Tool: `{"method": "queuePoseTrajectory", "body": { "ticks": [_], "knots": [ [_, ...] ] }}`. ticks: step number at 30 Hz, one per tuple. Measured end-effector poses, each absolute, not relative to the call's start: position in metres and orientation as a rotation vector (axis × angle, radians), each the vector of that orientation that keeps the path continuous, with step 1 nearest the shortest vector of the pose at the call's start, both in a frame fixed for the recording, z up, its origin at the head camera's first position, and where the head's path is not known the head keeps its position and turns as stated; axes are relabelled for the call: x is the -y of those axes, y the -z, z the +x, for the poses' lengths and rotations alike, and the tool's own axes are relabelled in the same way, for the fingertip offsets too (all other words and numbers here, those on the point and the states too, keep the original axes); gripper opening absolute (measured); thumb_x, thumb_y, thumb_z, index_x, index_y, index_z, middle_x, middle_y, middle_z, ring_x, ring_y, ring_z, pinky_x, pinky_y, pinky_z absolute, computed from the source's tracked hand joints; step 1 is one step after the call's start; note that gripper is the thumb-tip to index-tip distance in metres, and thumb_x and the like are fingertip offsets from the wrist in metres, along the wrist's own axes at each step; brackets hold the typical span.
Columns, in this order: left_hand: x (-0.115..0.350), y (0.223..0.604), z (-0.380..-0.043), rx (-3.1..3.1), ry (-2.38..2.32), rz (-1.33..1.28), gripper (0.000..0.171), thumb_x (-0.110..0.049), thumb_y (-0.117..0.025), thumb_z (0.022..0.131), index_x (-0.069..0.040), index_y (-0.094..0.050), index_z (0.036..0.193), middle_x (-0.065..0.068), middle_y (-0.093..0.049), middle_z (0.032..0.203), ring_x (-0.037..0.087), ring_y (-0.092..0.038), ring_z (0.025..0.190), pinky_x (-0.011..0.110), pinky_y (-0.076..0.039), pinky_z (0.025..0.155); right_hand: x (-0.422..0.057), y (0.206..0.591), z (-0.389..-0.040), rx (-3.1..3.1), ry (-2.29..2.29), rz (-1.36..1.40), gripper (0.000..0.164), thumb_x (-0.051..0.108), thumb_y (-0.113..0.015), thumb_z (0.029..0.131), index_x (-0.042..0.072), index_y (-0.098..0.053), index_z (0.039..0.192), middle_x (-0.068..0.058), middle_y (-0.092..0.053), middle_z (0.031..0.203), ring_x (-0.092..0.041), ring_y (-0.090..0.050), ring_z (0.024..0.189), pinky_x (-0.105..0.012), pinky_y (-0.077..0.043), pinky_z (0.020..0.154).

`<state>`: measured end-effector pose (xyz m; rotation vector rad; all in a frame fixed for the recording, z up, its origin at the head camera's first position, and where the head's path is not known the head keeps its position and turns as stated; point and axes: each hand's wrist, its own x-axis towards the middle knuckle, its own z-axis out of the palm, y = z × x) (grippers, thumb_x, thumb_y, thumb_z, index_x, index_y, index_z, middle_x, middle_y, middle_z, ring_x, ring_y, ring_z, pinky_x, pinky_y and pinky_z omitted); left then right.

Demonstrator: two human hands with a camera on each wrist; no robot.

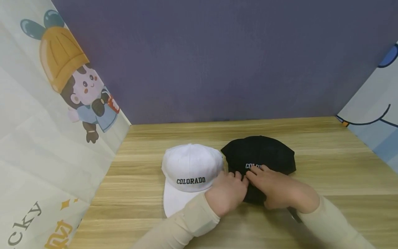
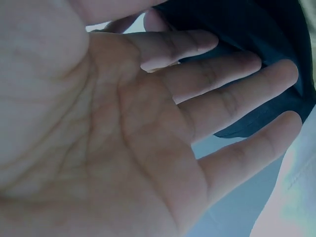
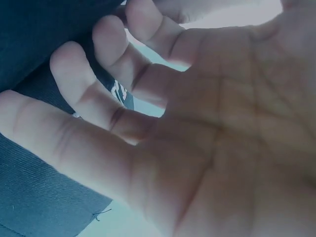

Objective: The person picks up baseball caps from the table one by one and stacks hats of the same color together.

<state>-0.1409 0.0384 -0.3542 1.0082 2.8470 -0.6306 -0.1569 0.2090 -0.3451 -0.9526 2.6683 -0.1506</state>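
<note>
A black baseball cap [image 1: 261,148] with pale lettering on its front lies right of centre. Next to it on the left is a white baseball cap [image 1: 191,164] marked COLORADO, its brim toward me. My left hand [image 1: 227,192] is at the black cap's front, close beside the white one. Its extended fingers [image 2: 232,106] lie against dark cloth in the left wrist view. My right hand [image 1: 276,186] reaches over the black cap's front, covering part of the lettering. In the right wrist view its slightly bent fingers [image 3: 81,89] touch the cap. Both hands hide much of the black brim.
The caps lie on a wood-grain tabletop [image 1: 133,173]. A dark blue-grey panel [image 1: 202,62] rises behind it. Pale printed sheets with cartoon figures stand at the left [image 1: 31,138] and right. A small dark piece [image 1: 293,213] shows under the right wrist.
</note>
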Motion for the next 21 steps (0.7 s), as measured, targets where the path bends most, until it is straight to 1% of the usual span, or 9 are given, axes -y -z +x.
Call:
{"method": "queuePoseTrajectory", "body": {
  "ticks": [3,6,9,13,15,21],
  "knots": [
    [-0.0406,0.3563,-0.1393,-2.857,0.627,0.991,0.036,-0.034,-0.052,0.098,-0.028,-0.051,0.133,-0.005,-0.059,0.123,0.012,-0.059,0.101,0.030,-0.049,0.079,-0.2092,0.3461,-0.1582,-2.661,0.149,-0.944,0.084,0.005,-0.079,0.059,-0.002,-0.046,0.135,-0.026,-0.041,0.145,-0.053,-0.037,0.130,-0.059,-0.036,0.104],
    [-0.0416,0.3575,-0.1388,-2.858,0.618,0.990,0.036,-0.035,-0.053,0.097,-0.027,-0.051,0.131,-0.005,-0.060,0.121,0.012,-0.059,0.100,0.030,-0.050,0.080,-0.2082,0.3459,-0.1585,-2.645,0.150,-0.900,0.086,0.009,-0.080,0.060,-0.003,-0.044,0.137,-0.026,-0.039,0.147,-0.053,-0.035,0.133,-0.059,-0.033,0.107],
    [-0.0414,0.3587,-0.1387,-2.870,0.615,1.013,0.032,-0.035,-0.054,0.097,-0.026,-0.054,0.128,-0.005,-0.061,0.115,0.011,-0.059,0.094,0.029,-0.050,0.077,-0.2073,0.3454,-0.1586,-2.631,0.150,-0.871,0.087,0.011,-0.080,0.061,-0.003,-0.043,0.139,-0.025,-0.038,0.148,-0.052,-0.033,0.135,-0.059,-0.031,0.108],
    [-0.0419,0.3598,-0.1382,-2.887,0.617,1.011,0.030,-0.034,-0.054,0.097,-0.026,-0.055,0.125,-0.005,-0.062,0.111,0.011,-0.059,0.091,0.029,-0.050,0.076,-0.2071,0.3457,-0.1591,-2.626,0.145,-0.866,0.088,0.013,-0.081,0.061,-0.003,-0.043,0.139,-0.025,-0.038,0.148,-0.052,-0.033,0.134,-0.059,-0.032,0.108],
    [-0.0426,0.3602,-0.1380,-2.888,0.620,0.997,0.030,-0.034,-0.054,0.097,-0.027,-0.055,0.125,-0.005,-0.061,0.112,0.011,-0.058,0.093,0.029,-0.049,0.077,-0.2071,0.3458,-0.1595,-2.622,0.142,-0.859,0.090,0.016,-0.082,0.061,-0.003,-0.043,0.139,-0.025,-0.038,0.148,-0.053,-0.034,0.134,-0.059,-0.033,0.107],
    [-0.0444,0.3614,-0.1379,-2.883,0.622,0.966,0.027,-0.033,-0.052,0.098,-0.028,-0.056,0.124,-0.006,-0.061,0.112,0.011,-0.058,0.094,0.029,-0.049,0.080,-0.2071,0.3470,-0.1630,-2.597,0.137,-0.842,0.092,0.030,-0.087,0.061,0.001,-0.046,0.137,-0.021,-0.040,0.148,-0.052,-0.038,0.132,-0.060,-0.036,0.104]
  ]
}}
